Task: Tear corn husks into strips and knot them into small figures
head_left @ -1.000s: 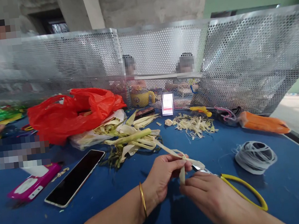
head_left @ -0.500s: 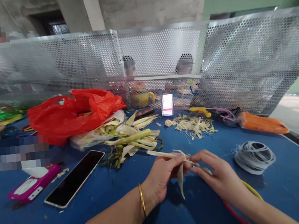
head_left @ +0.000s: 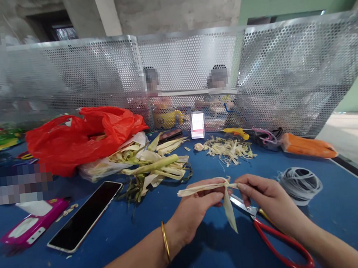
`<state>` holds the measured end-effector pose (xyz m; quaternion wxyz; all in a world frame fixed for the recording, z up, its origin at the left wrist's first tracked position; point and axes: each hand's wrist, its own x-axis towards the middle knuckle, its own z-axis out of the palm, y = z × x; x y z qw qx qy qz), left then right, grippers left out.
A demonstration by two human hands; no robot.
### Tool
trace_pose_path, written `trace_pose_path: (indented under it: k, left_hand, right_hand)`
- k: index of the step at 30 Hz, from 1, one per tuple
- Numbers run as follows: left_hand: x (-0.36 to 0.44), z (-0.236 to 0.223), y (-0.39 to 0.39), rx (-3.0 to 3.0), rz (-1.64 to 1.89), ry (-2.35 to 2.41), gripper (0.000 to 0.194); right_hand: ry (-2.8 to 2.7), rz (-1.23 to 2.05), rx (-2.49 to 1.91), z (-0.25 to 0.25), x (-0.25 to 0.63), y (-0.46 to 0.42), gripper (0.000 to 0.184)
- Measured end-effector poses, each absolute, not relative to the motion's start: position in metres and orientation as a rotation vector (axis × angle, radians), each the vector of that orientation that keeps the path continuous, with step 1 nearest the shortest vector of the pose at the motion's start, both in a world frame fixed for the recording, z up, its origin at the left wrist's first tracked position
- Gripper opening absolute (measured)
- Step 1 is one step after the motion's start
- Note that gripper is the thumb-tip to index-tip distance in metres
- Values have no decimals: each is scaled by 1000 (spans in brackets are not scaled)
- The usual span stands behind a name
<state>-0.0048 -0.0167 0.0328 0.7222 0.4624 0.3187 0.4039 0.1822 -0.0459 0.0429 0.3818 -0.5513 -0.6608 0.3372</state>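
Observation:
Above the blue table, my left hand holds a pale corn husk between thumb and fingers. The husk has a small knot or crossing near its middle. One long strip points left over my fingers, and a leaf-shaped end hangs down between my hands. My right hand pinches the short right end. Beneath that hand lies a pair of scissors with red handles, partly hidden by the hand and wrist. A gold bangle is on my left wrist.
Loose corn husks and shredded bits lie beyond my hands. Also around are a red plastic bag, a phone, a magenta box, a string roll and an orange packet. A perforated metal screen stands behind.
My hands have shifted slightly right and turned the husk, so its knot and right end show more. The scissors under my right hand have come into fuller view.

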Motion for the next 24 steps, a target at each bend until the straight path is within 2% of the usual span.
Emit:
trace_pose_path:
  k: [4,14,17,24]
  left_hand:
    - [-8,36,-16,1070,818,554,20]
    - [-12,34,-14,1014,625,456,33]
    - [-10,31,-15,1056,601,555,44]
    - [-4,26,-17,1117,574,720,35]
  right_hand:
    - [-1643,893,-1399,57,187,-48,37]
    - [-1554,1055,-1333,57,186,-51,39]
    - [-1639,973,-1350,57,184,-53,39]
    - [-1925,595,-1432,51,183,-53,31]
